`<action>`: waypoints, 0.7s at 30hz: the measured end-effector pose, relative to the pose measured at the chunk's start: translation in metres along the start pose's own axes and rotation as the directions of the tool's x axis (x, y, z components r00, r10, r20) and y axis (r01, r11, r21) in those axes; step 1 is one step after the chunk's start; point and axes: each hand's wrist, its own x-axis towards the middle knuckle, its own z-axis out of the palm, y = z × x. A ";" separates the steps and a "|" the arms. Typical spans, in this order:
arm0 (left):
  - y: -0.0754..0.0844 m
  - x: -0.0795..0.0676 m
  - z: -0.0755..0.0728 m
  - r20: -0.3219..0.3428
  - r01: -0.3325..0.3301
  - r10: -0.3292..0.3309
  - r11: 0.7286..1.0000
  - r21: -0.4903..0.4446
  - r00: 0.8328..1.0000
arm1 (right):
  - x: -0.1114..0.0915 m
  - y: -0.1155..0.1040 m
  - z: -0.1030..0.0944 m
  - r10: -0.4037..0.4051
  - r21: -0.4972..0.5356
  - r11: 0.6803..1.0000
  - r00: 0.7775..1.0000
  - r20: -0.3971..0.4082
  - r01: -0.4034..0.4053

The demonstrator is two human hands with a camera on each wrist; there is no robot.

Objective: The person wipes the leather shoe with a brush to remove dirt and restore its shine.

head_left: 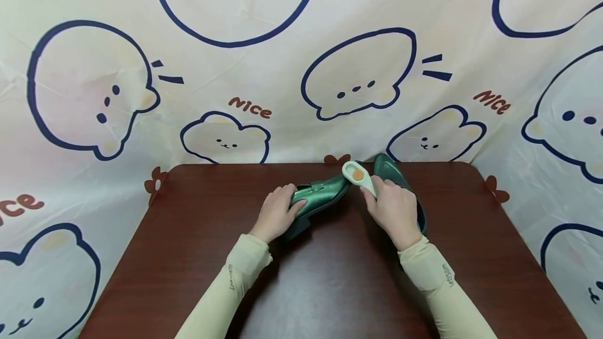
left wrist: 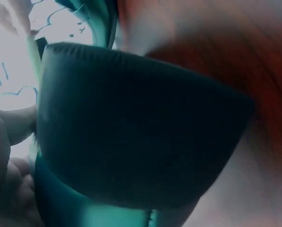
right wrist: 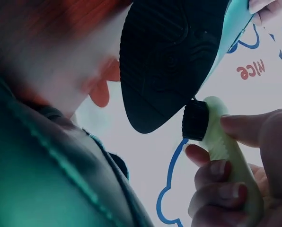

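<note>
- Head view, left: left hand (head_left: 278,211) grips the rear of the held shoe (head_left: 325,192), fingers and thumb curled round it.
- Held shoe: green, tilted, toe raised off the table (head_left: 339,286) and directed right.
- Brush (head_left: 358,174): at that toe; black bristles (right wrist: 195,120) face it, contact not confirmable.
- Right hand (head_left: 395,211): fingers wrapped round the brush handle, thumb pressing.
- Other shoe (head_left: 390,168): table's far side, partly hidden by the right hand.
</note>
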 end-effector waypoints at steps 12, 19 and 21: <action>-0.031 -0.002 -0.025 0.067 -0.084 0.090 0.992 -0.096 0.994 | -0.011 -0.038 0.015 -0.047 0.259 0.965 0.941 0.334 -0.043; -0.045 -0.002 -0.026 0.064 -0.079 0.089 0.987 -0.137 0.994 | -0.016 -0.059 0.026 -0.104 0.248 0.968 0.951 0.291 0.030; -0.047 -0.001 -0.025 0.042 -0.075 0.081 0.989 -0.130 0.996 | -0.017 -0.060 0.027 -0.112 0.211 0.976 0.961 0.252 0.059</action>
